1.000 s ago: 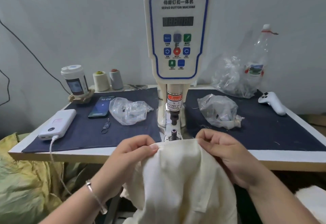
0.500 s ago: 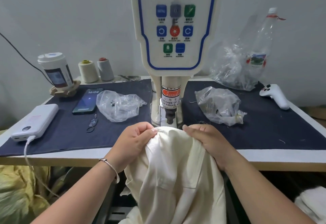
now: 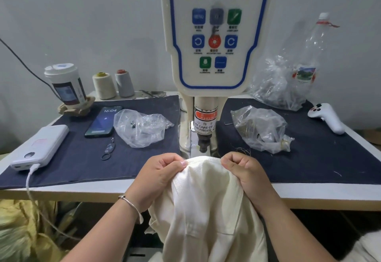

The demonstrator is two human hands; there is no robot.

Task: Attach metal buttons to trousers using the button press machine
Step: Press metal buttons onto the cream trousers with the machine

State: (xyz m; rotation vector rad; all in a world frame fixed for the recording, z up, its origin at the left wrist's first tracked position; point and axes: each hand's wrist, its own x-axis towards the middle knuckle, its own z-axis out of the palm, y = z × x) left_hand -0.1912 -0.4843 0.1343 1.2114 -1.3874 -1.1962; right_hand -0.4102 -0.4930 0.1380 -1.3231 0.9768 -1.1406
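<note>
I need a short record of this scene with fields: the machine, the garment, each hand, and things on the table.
machine: button press machine, its punch just above the cloth
garment: cream trousers, top edge stretched under the punch
left hand: left hand pinches the edge
right hand: right hand pinches the edge
table left: phone, power bank, plastic bag
table right: bag of parts, white controller

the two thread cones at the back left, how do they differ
The cream thread cone has a yellow core top; the grey thread cone has a red one. The cream one stands nearer the paper cup, the grey one nearer the button press machine. Both stand upright, side by side on the table by the wall.
</note>
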